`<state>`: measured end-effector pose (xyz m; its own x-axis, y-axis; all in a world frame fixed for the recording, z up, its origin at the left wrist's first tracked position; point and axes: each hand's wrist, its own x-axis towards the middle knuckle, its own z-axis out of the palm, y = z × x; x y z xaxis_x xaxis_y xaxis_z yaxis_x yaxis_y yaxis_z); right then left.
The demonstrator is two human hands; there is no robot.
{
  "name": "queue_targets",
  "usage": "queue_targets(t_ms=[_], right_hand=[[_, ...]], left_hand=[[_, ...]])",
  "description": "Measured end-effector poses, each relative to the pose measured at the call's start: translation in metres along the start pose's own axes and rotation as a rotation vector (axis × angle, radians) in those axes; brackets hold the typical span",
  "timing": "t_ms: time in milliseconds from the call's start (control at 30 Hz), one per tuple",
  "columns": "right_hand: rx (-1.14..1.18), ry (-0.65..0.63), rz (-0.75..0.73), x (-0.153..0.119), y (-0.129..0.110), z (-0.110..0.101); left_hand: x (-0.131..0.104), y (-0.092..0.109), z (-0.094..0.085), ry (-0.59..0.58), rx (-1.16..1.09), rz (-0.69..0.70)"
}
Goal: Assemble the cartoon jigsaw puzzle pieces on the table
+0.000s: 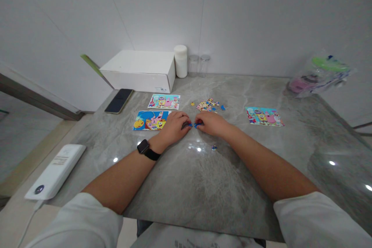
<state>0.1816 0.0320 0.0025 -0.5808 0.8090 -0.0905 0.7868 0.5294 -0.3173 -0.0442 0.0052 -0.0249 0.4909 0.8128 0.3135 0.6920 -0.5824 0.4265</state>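
My left hand [176, 125] has its fingers closed on a small blue puzzle piece [190, 125], and its wrist wears a black watch. Close beside it, my right hand [211, 123] pinches another blue puzzle piece [196, 125]. The two pieces are nearly touching; fingers partly cover both. A heap of loose puzzle pieces [207, 104] lies just beyond my hands. One more loose piece [214, 147] rests nearer to me. Left of my hands is a blue cartoon picture [151, 120], partly covered by my left hand, with a light-blue cartoon picture [164, 101] behind it.
A third cartoon picture [264, 116] lies at the right. Along the wall stand a white box [139, 69], a white bottle [180, 62] and two clear jars [199, 66]. A phone [119, 101] and a white power bank [55, 172] are at left. A plastic bag [319, 75] sits back right.
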Motion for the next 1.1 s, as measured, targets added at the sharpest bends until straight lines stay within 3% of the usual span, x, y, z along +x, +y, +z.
queue_targets(t_ms=[333, 800, 1100], right_hand=[[0.003, 0.023, -0.016, 0.000, -0.003, 0.003], [0.002, -0.005, -0.001, 0.002, -0.002, 0.002], [0.023, -0.005, -0.007, 0.002, 0.001, 0.003]], left_hand=[[0.002, -0.001, 0.010, 0.008, 0.042, 0.001], [0.001, 0.007, 0.004, 0.006, 0.099, 0.024], [-0.001, 0.001, -0.008, -0.026, -0.014, 0.107]])
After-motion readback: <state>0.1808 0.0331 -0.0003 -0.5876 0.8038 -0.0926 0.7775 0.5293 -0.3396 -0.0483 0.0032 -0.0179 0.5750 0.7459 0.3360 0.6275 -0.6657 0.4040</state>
